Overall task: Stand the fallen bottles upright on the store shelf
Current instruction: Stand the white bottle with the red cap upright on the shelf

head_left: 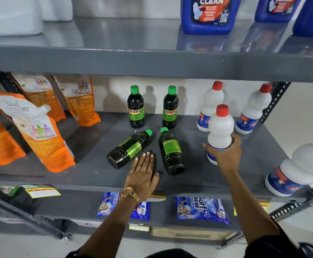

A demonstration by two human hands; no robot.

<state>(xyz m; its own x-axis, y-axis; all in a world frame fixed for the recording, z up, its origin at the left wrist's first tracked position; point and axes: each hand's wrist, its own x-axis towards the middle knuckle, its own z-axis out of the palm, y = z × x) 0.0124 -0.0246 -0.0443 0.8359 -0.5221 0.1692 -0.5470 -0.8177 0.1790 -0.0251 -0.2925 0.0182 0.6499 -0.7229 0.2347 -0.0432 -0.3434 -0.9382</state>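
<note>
The fallen bottles lay on the grey middle shelf (88, 164) of the store rack: two dark ones with green caps, on their sides near the front edge. The left fallen bottle (129, 148) pointed its cap up and to the right, toward the back; the right fallen bottle (171, 151) lay with its cap toward the back and its base toward the person. Behind them two matching dark bottles (135, 107) stood upright, side by side.

The left hand (142, 175) rested flat on the shelf between the two fallen bottles, fingers spread and extended, its grip released and holding nothing; the fingertips were just beside the base of the left fallen bottle. A ring and a wristwatch showed on that arm.

The right hand (224, 155) was clenched around the lower body of a white bottle with a red cap (220, 127), which stood upright near the right side of the shelf. Whether its base touched the shelf could not be told, since the hand covered it. Two more white bottles (210, 107) stood behind it, and another leaning one (297, 170) was at the shelf's front right corner.

Orange pouches (45, 142) stood at the left. Blue jugs (207, 14) sat on the upper shelf, and blue packets (200, 209) lay on the lower one.
</note>
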